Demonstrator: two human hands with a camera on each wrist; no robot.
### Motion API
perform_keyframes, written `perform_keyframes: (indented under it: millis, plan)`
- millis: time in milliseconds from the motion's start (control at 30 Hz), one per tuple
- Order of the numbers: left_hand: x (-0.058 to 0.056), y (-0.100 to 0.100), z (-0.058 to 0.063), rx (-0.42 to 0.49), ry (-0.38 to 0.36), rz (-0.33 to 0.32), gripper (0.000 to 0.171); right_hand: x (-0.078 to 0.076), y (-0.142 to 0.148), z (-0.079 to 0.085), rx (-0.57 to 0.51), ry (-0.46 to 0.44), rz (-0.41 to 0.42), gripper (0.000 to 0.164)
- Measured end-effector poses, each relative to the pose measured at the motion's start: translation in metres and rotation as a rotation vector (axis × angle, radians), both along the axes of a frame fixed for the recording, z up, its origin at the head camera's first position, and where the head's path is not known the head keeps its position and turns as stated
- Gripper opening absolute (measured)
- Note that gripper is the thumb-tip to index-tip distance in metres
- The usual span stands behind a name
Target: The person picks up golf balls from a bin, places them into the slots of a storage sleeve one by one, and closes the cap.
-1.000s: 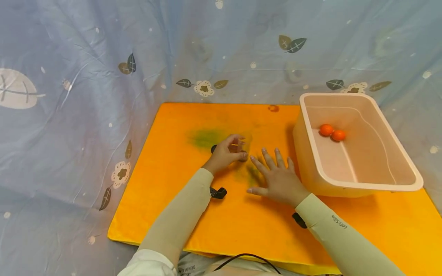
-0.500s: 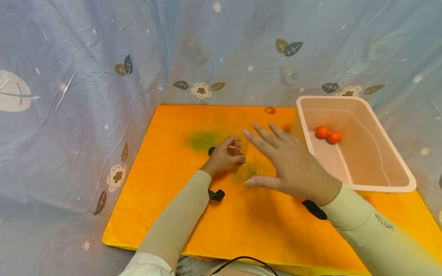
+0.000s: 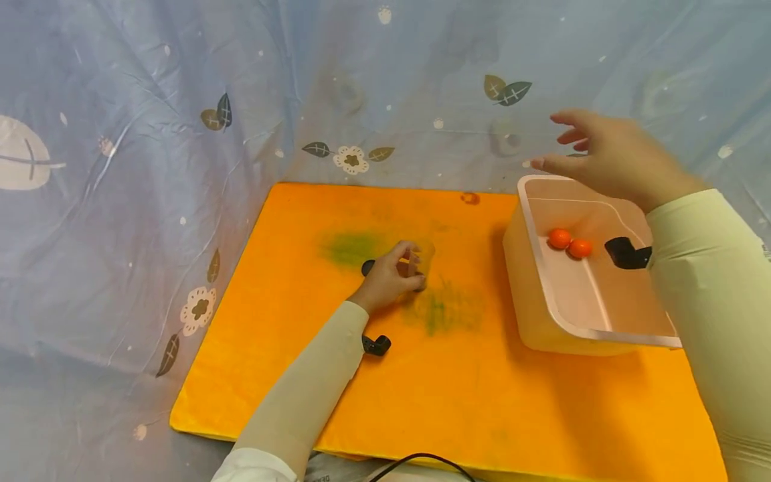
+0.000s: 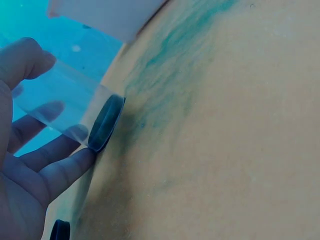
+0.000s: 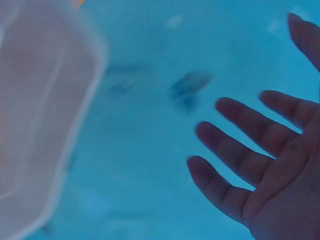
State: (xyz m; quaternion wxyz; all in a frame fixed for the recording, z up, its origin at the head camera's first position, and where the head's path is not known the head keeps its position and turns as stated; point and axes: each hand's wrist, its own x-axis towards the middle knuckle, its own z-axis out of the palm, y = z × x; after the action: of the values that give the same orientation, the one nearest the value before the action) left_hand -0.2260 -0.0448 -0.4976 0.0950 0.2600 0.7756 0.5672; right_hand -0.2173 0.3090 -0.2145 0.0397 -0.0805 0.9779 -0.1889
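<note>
My left hand (image 3: 388, 278) grips a clear, see-through cup (image 4: 70, 95) on the orange tabletop. In the left wrist view its thumb lies on one side and its fingers on the other. One end of the cup is dark, and that end faces the table. The right hand (image 3: 626, 161) is raised above the far side of a pale pink plastic bin (image 3: 545, 288). Its fingers are spread and hold nothing in the right wrist view. Two small, round orange-red things (image 3: 559, 238) lie side by side in the bin.
Green smudges (image 3: 352, 248) mark the orange cloth of the table (image 3: 289, 321). A blue patterned curtain (image 3: 409, 80) hangs behind and to the left. Black wrist camera mounts (image 3: 378, 345) stick out by the forearms. A black cable (image 3: 421, 456) runs along the front edge.
The right hand has lifted off from beside the left hand and moved right and up, over the bin. My left hand has stayed in place with the cup.
</note>
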Motion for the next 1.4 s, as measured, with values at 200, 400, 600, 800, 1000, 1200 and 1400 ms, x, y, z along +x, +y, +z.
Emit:
perform_keyframes:
  millis: [200, 400, 600, 800, 1000, 1200, 1400]
  plan:
    - [-0.001, 0.0, -0.001, -0.032, 0.016, 0.002, 0.055, -0.033, 0.061, -0.04, 0.033, -0.226, -0.028, 0.097]
    - [-0.001, -0.002, 0.0, -0.018, 0.003, 0.021, 0.054, -0.049, 0.081, -0.086, -0.043, -0.449, -0.014, 0.098]
    - [-0.003, -0.002, -0.002, -0.002, 0.001, 0.006, 0.057, -0.059, 0.087, -0.12, 0.033, -0.407, -0.002, 0.093]
    - [-0.004, -0.002, -0.003, 0.027, -0.005, -0.013, 0.058, -0.065, 0.098, -0.151, 0.044, -0.391, 0.024, 0.056]
    - [-0.003, 0.0, -0.001, 0.016, -0.003, -0.013, 0.057, -0.075, 0.116, -0.191, -0.047, -0.417, 0.065, 0.02]
    - [-0.004, -0.001, -0.001, 0.003, -0.014, -0.003, 0.057, -0.078, 0.119, -0.209, 0.052, -0.338, 0.143, 0.024]
    - [-0.002, 0.0, -0.001, 0.001, -0.024, -0.002, 0.057, -0.068, 0.114, -0.213, -0.019, -0.402, 0.155, 0.012]
